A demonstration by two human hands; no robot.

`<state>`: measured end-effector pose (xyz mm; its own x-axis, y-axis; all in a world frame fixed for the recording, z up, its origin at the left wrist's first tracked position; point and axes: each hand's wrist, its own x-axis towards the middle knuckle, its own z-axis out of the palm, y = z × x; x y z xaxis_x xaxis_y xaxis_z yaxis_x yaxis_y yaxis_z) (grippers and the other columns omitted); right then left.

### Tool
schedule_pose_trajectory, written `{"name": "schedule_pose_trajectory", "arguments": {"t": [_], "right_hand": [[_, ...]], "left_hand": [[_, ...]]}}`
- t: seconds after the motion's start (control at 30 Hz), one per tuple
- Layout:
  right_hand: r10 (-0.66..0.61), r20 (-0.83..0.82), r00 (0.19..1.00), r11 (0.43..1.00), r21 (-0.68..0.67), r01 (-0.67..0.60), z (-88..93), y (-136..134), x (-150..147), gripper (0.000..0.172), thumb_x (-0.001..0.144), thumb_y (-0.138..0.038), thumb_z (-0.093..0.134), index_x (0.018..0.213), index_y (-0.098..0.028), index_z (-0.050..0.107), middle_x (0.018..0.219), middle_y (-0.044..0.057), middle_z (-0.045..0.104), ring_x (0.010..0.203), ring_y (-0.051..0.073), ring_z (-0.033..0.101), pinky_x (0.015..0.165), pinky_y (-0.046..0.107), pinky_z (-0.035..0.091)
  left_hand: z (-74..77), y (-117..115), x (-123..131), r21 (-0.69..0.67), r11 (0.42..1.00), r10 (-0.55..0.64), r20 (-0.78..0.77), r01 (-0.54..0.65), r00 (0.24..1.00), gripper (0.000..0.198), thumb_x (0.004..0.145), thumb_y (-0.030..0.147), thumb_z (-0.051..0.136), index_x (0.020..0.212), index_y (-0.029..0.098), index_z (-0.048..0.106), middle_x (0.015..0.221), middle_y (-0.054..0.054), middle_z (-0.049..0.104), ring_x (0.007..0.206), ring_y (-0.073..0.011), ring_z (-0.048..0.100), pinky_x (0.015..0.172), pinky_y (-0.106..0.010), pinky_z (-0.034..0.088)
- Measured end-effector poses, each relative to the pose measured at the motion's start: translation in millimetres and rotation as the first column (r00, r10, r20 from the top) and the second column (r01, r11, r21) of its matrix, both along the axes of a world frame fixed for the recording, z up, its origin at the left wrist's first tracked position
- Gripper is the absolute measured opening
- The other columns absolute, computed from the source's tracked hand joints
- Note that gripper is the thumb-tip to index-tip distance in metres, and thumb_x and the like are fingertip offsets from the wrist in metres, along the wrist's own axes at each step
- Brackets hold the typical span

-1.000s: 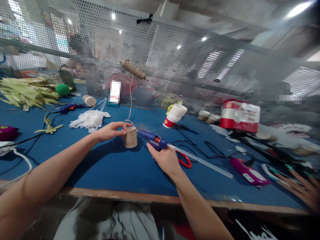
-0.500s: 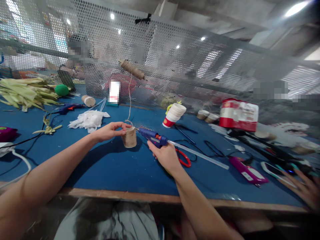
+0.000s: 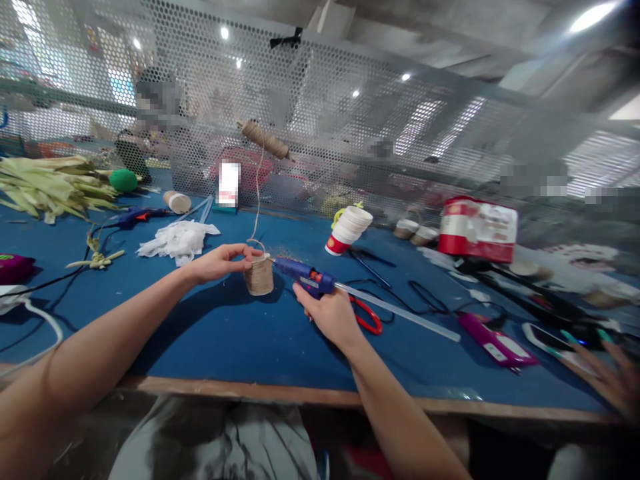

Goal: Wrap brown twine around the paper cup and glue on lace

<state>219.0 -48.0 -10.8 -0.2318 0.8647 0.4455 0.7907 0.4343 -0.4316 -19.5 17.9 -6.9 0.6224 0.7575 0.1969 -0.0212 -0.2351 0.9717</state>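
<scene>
A small cup wrapped in brown twine (image 3: 259,275) stands on the blue table (image 3: 225,333). My left hand (image 3: 220,261) pinches the twine at the cup's rim. The twine strand (image 3: 258,193) runs up to a spool (image 3: 265,139) fixed on the perforated metal screen. My right hand (image 3: 327,312) grips a blue hot glue gun (image 3: 305,275); its nozzle points at the cup's upper right edge. A clear glue stick (image 3: 400,311) juts from the gun's back.
Red-handled scissors (image 3: 367,319) lie by my right wrist. A stack of paper cups (image 3: 349,230), a red-and-white box (image 3: 477,230), black cables and a purple device (image 3: 495,341) are to the right. Another person's hand (image 3: 603,373) rests at far right. White cloth (image 3: 177,239), another glue gun (image 3: 137,215) and dried leaves (image 3: 50,183) lie left.
My right hand shifted slightly with the glue gun, keeping the nozzle at the cup. The other person's hand at far right moved a little. My left hand stayed put.
</scene>
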Motion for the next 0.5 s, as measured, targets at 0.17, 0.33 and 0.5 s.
{"name": "schedule_pose_trajectory", "arguments": {"t": [0.17, 0.33, 0.5], "right_hand": [[0.043, 0.08, 0.996, 0.998, 0.032, -0.045, 6.3, -3, -4, 0.025, 0.077, -0.031, 0.045, 0.082, -0.018, 0.067, 0.049, 0.003, 0.059, 0.051, 0.016, 0.057, 0.051, 0.025, 0.042], [0.028, 0.059, 0.998, 1.0, 0.001, -0.028, 16.9, -10, -12, 0.024, 0.075, -0.033, 0.047, 0.079, -0.018, 0.066, 0.049, 0.004, 0.058, 0.055, 0.017, 0.058, 0.053, 0.025, 0.043], [0.012, 0.012, 1.0, 0.998, -0.062, -0.012, 13.3, -9, -9, 0.022, 0.072, -0.033, 0.049, 0.078, -0.02, 0.067, 0.045, 0.002, 0.056, 0.049, 0.017, 0.056, 0.05, 0.026, 0.043]], "left_hand": [[2.5, -2, 1, -0.002, 1.0, 0.016, -0.016, -0.016, 1.0, 0.016, 0.075, 0.027, 0.055, 0.076, 0.013, 0.048, 0.126, -0.013, 0.044, 0.116, -0.0228, 0.041, 0.094, -0.041, 0.032], [3.9, -3, 2, 0.016, 1.0, 0.013, -0.011, -0.013, 1.0, 0.015, 0.075, 0.027, 0.054, 0.076, 0.013, 0.048, 0.124, -0.013, 0.046, 0.116, -0.0218, 0.041, 0.095, -0.041, 0.031], [3.1, -3, 2, 0.024, 1.0, -0.009, -0.009, 0.009, 1.0, 0.015, 0.076, 0.027, 0.054, 0.076, 0.013, 0.047, 0.124, -0.013, 0.045, 0.116, -0.0214, 0.041, 0.095, -0.04, 0.031]]}}
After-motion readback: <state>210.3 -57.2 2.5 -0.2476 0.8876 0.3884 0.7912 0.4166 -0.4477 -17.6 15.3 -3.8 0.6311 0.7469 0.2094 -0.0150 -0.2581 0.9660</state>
